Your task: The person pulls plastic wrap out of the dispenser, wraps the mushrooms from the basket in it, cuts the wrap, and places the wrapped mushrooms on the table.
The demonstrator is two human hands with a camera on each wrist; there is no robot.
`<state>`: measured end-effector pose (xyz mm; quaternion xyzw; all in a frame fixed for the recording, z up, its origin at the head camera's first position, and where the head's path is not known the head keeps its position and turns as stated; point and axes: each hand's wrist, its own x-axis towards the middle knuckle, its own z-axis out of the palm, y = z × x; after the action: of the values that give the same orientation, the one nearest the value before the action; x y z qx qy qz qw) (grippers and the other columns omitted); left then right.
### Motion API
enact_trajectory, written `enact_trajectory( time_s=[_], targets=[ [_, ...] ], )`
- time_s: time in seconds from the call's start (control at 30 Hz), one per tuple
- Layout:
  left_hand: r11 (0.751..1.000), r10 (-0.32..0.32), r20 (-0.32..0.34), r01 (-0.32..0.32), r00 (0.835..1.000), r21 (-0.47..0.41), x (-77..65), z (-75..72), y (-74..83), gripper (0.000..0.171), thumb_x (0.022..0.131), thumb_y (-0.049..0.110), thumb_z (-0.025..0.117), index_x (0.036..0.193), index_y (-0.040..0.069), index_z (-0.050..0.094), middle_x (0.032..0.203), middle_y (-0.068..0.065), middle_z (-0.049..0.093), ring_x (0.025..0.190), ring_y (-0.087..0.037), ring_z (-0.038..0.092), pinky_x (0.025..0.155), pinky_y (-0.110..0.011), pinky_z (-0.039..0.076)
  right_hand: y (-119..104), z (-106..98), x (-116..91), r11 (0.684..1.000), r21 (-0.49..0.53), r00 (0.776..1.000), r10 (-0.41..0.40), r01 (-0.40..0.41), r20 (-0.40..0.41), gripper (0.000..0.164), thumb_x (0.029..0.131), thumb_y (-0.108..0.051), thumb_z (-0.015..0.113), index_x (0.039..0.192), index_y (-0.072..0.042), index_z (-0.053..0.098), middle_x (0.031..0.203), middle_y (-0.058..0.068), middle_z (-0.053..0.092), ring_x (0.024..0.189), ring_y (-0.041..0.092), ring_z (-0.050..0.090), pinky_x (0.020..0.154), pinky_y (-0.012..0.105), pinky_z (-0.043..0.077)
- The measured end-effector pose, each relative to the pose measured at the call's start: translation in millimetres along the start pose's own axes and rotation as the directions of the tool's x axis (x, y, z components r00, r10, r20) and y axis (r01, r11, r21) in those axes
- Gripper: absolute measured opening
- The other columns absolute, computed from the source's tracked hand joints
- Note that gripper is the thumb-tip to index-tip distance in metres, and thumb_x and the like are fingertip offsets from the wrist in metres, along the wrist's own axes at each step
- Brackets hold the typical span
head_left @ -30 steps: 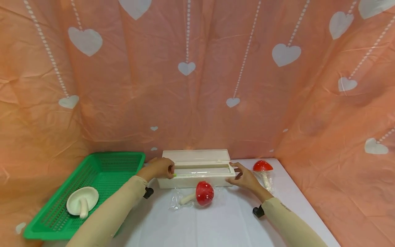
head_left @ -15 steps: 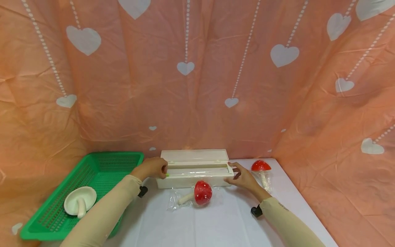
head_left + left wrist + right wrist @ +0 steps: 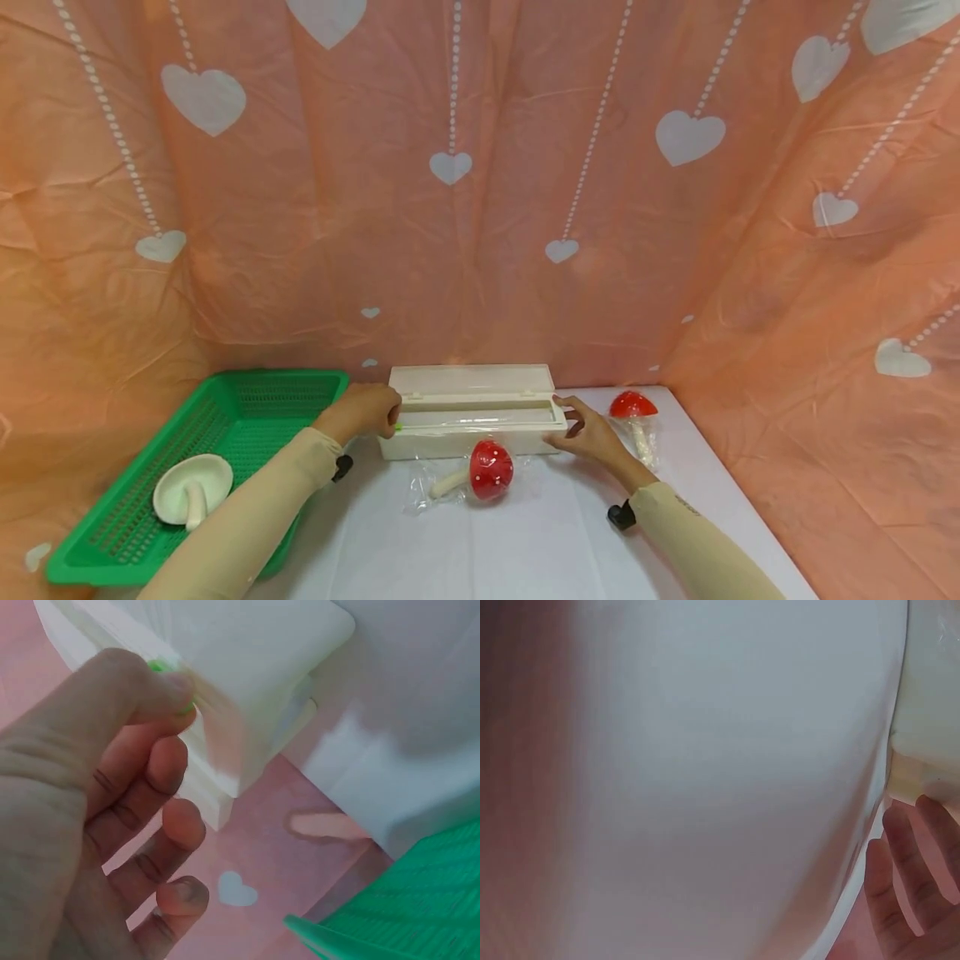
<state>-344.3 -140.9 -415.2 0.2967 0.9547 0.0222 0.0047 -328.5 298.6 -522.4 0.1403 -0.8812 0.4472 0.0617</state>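
Note:
A white cling film dispenser [image 3: 480, 444] stands at the back of the table with its lid [image 3: 468, 379] raised, a roll of clear film [image 3: 480, 417] inside. At its left end my left hand [image 3: 365, 412] pinches a small green slide cutter [image 3: 157, 666] between thumb and index finger, the other fingers loosely curled. My right hand [image 3: 588, 432] grips the dispenser's right end, thumb low at the front and fingers at the side. In front of the dispenser lies a red mushroom with white dots [image 3: 491, 471], with clear film around it and its pale stem pointing left.
A green basket [image 3: 262, 425] stands on the left, holding a mushroom [image 3: 213, 479] with its white underside up. Another red-capped mushroom [image 3: 632, 405], its stem wrapped in film, lies at the right. A pink curtain with hearts [image 3: 480, 275] hangs behind the table.
My left hand has moved left along the dispenser's front edge with the green slide cutter, reaching the left end. My right hand keeps its grip on the right end.

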Motion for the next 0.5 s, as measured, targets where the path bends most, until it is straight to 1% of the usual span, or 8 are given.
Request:
enact_trajectory(
  time_s=[0.07,0.27,0.37,0.5],
  targets=[
    [0.999,-0.006,0.0,0.006,1.0,0.035,0.2,-1.5,1.2,0.029,0.077,0.01,0.087,0.072,0.021,0.06,0.074,0.009,0.058,0.071,-0.011,0.054,0.065,-0.037,0.048,-0.1,-0.2,1.1,1.0,-0.002,1.0,0.005,-0.005,0.0,0.072,0.084,-0.026,0.095,0.145,-0.012,0.06,0.106,0.012,0.077,0.083,0.018,0.07,0.071,0.029,0.058],
    [0.995,-0.053,0.009,0.052,0.999,0.082,0.7,-6.0,5.2,0.033,0.077,0.011,0.091,0.071,0.019,0.06,0.075,0.006,0.059,0.074,-0.015,0.058,0.068,-0.043,0.051,-2.0,-0.4,4.3,1.0,0.001,1.0,0.007,-0.007,-0.001,0.073,0.084,-0.029,0.094,0.147,-0.014,0.059,0.11,0.015,0.077,0.085,0.019,0.07,0.071,0.03,0.058],
    [0.994,-0.046,0.012,0.045,0.999,0.096,0.4,-5.3,6.9,0.033,0.077,0.012,0.091,0.071,0.02,0.06,0.074,0.007,0.059,0.074,-0.015,0.058,0.067,-0.042,0.051,-2.1,-0.6,2.8,0.999,0.001,0.999,0.042,-0.042,-0.001,0.073,0.084,-0.03,0.094,0.146,-0.014,0.059,0.112,0.015,0.077,0.085,0.02,0.07,0.071,0.03,0.058],
    [0.992,-0.021,-0.016,0.023,1.0,0.125,-1.8,-2.2,8.9,0.033,0.076,0.012,0.091,0.07,0.02,0.059,0.074,0.006,0.058,0.074,-0.017,0.059,0.066,-0.041,0.052,-0.9,-1.7,0.8,0.998,0.003,0.998,0.061,-0.061,0.005,0.073,0.084,-0.03,0.094,0.146,-0.014,0.059,0.113,0.015,0.077,0.085,0.02,0.07,0.07,0.03,0.059]
  ],
)
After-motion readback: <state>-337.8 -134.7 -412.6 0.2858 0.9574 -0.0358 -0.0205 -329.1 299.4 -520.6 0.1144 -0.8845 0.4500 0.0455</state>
